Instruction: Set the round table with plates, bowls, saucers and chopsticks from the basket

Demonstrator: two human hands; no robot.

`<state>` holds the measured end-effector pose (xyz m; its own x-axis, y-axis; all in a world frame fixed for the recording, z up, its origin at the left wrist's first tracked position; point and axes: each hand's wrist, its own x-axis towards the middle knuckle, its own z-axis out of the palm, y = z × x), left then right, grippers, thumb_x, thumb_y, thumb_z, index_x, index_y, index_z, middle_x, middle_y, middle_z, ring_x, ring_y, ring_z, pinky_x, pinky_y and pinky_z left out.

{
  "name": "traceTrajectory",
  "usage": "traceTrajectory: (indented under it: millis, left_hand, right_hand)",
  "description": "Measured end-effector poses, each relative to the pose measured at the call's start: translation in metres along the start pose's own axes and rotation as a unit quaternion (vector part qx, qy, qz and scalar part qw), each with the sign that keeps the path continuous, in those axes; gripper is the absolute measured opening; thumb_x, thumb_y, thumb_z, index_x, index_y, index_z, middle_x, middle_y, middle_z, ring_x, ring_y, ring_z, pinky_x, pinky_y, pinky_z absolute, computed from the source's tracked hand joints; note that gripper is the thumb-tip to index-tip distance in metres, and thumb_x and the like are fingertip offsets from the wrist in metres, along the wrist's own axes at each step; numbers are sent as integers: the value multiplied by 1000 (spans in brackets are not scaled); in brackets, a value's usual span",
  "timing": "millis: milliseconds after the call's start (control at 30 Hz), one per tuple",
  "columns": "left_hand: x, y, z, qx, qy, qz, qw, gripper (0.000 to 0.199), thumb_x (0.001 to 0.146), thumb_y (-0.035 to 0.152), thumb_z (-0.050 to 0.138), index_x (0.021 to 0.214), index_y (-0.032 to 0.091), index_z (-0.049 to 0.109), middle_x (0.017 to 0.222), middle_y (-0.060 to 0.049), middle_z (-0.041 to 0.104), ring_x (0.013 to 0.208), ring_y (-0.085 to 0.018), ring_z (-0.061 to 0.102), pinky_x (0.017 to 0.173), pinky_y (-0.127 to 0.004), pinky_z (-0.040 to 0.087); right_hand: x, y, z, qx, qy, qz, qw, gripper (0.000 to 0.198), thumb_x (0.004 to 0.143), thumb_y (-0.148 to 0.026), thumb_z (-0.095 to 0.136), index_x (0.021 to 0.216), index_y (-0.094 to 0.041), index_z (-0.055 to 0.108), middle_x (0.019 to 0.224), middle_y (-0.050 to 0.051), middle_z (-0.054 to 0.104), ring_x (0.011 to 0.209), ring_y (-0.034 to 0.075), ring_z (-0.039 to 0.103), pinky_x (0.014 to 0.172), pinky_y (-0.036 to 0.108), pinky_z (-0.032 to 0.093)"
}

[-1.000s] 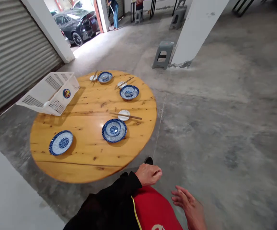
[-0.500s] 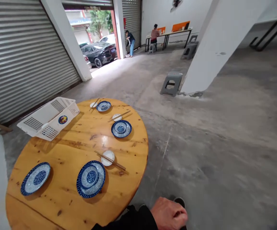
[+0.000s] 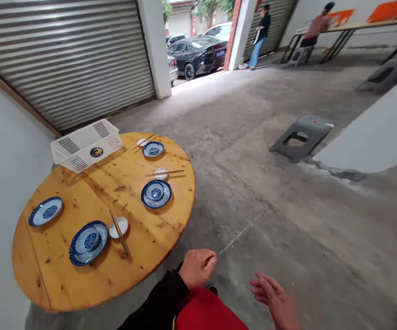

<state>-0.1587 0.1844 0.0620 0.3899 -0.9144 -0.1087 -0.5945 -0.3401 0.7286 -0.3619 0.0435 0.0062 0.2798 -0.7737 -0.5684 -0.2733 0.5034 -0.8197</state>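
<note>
My left hand (image 3: 198,266), at the end of a black sleeve, is closed beside the round wooden table's (image 3: 140,261) near edge. Its curled fingers hide whatever they hold, if anything. Further right, my right hand (image 3: 273,295) is over the floor, fingers stretched out and holding nothing. Nearest on the table is a blue-and-white plate (image 3: 75,254) bearing a patterned bowl (image 3: 90,240). To its right are a small white dish (image 3: 124,224) and chopsticks (image 3: 116,223) lying across it. A similar plate (image 3: 167,199) with a bowl (image 3: 155,191) sits farther back.
A white plastic basket (image 3: 76,158) stands at the table's back left. A plate (image 3: 56,205) without a bowl lies at the left, and another setting with a plate (image 3: 153,155) is at the far side. A grey stool (image 3: 303,137) stands by a pillar (image 3: 384,133). Two people are farther off.
The view has swung right, so the table sits further left and the stool appears larger. My right hand has come into view. My left hand stays closed.
</note>
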Motion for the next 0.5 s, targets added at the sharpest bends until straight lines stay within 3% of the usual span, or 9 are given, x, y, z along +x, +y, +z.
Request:
traceTrajectory:
  millis: [133, 267, 367, 500]
  left_hand:
    - [41, -1, 2, -21, 46, -40, 998, 26, 95, 23, 45, 87, 20, 69, 75, -1, 69, 69, -12, 61, 66, -22, 38]
    - [111, -3, -8, -47, 74, -50, 995, 28, 96, 22, 43, 87, 19, 69, 74, -2, 70, 68, -12, 62, 65, -22, 39]
    - [175, 0, -23, -56, 66, -33, 996, 26, 94, 20, 45, 88, 18, 70, 78, -3, 72, 71, -13, 63, 66, -22, 40]
    - [252, 3, -44, -72, 48, -30, 996, 24, 93, 19, 48, 88, 18, 72, 82, -2, 74, 75, -14, 65, 67, -22, 40]
  right_hand:
    - [62, -54, 37, -19, -83, -19, 996, 59, 46, -62, 82, 84, -18, 70, 60, 3, 68, 53, 22, 65, 46, 31, 54]
    - [109, -87, 73, -35, -130, -16, 991, 56, 47, -58, 83, 83, -18, 71, 60, 4, 67, 55, 23, 66, 46, 30, 54]
    - [142, -105, 77, -49, -136, 23, 989, 56, 46, -58, 83, 82, -17, 70, 63, 5, 70, 53, 21, 66, 47, 30, 54]
    - [193, -137, 60, -55, -102, 91, 989, 61, 45, -59, 83, 86, -17, 70, 70, 7, 74, 58, 22, 69, 53, 31, 58]
